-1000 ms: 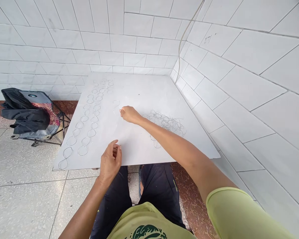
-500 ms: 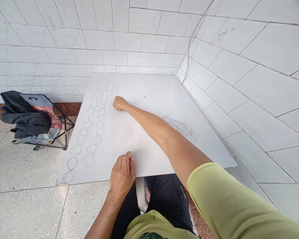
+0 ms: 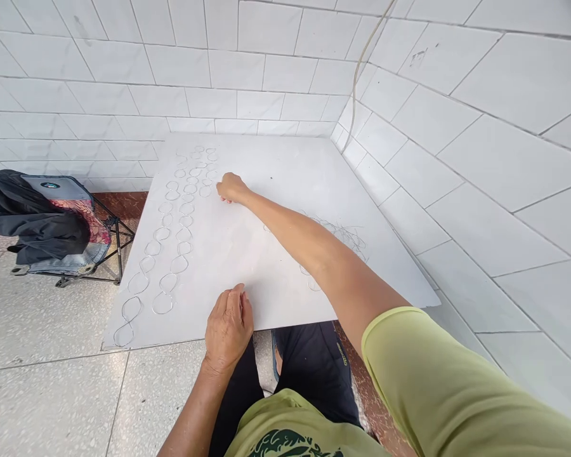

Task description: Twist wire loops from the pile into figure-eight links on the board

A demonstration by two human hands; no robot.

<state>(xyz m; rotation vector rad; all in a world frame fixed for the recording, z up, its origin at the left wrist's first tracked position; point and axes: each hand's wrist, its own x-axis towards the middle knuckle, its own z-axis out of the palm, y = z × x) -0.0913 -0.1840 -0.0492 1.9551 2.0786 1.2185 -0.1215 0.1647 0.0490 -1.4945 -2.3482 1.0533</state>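
— What has changed?
— Since half a second ago, little: the right hand [image 3: 231, 188] stays stretched far across the white worktop [image 3: 285, 190], the left hand [image 3: 228, 327] stays flat at its near edge.
— Where are the wire loops?
— Figure-eight wire loops [image 3: 171, 222] lie in rows on the worktop's left side; a tangled wire pile [image 3: 345, 235] sits right, behind the forearm.
— And each grip?
— Right fingers curl down by the third row's far loops; whether they pinch one, I cannot tell. Left fingers rest together, holding nothing.
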